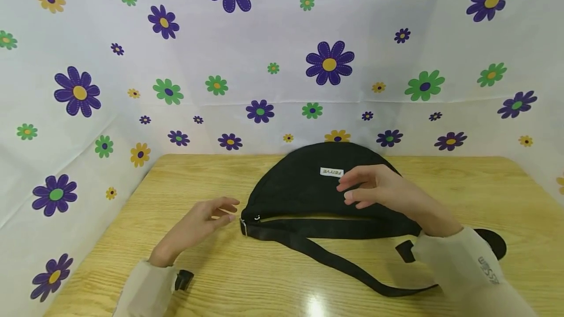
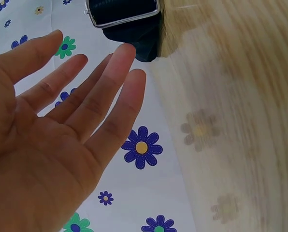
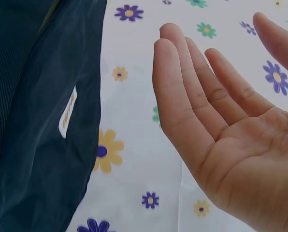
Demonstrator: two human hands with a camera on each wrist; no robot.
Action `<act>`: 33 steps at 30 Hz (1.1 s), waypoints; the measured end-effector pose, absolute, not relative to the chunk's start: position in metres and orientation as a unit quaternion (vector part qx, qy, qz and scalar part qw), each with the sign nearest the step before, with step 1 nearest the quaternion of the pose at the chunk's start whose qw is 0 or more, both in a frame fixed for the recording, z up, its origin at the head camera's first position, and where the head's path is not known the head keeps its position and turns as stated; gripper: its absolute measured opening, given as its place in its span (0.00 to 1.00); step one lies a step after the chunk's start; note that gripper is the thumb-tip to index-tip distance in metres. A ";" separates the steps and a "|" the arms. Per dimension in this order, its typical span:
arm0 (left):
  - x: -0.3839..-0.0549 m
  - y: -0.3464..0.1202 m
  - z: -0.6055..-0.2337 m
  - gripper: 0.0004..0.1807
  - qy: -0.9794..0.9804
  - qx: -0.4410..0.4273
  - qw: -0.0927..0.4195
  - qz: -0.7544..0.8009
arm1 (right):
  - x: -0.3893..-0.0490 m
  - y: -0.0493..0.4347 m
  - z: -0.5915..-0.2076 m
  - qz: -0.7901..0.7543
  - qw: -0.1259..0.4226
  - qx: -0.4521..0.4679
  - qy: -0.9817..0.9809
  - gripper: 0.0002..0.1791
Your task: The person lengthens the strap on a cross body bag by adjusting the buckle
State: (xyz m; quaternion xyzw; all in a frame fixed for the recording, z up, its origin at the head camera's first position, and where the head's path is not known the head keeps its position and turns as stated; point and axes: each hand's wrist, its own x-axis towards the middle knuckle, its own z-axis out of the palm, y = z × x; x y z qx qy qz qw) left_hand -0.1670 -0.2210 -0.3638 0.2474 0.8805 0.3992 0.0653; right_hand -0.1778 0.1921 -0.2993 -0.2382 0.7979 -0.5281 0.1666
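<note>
A black half-moon shoulder bag [image 1: 291, 185] lies on the wooden table, its curved side toward the back wall. Its white label [image 1: 332, 172] reads upside down in the head view. The black strap [image 1: 326, 258] loops in front of the bag and runs under the right sleeve. Beside the bag's left corner, near a metal strap buckle [image 1: 244, 227], my left hand [image 1: 200, 224] hovers with relaxed fingers and holds nothing. My right hand [image 1: 381, 190] hangs above the bag's right half, also holding nothing. In the right wrist view its fingers [image 3: 170, 92] are extended, apart from the bag.
The wooden table [image 1: 198, 175] reaches back to a white cloth [image 1: 273, 38] printed with purple, green and yellow flowers. The same cloth covers the left side. A dark round object [image 1: 493, 242] shows beside the right sleeve.
</note>
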 end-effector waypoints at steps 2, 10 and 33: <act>-0.167 -0.221 -0.364 0.18 0.879 0.249 0.068 0.401 | -0.179 0.187 -0.301 -0.529 0.173 -0.239 0.796 0.24; -0.169 -0.221 -0.367 0.17 0.874 0.255 0.074 0.407 | -0.184 0.165 -0.307 -0.521 0.206 -0.250 0.790 0.26; -0.167 -0.221 -0.367 0.19 0.848 0.252 0.115 0.453 | -0.187 0.118 -0.327 -0.508 0.277 -0.259 0.773 0.23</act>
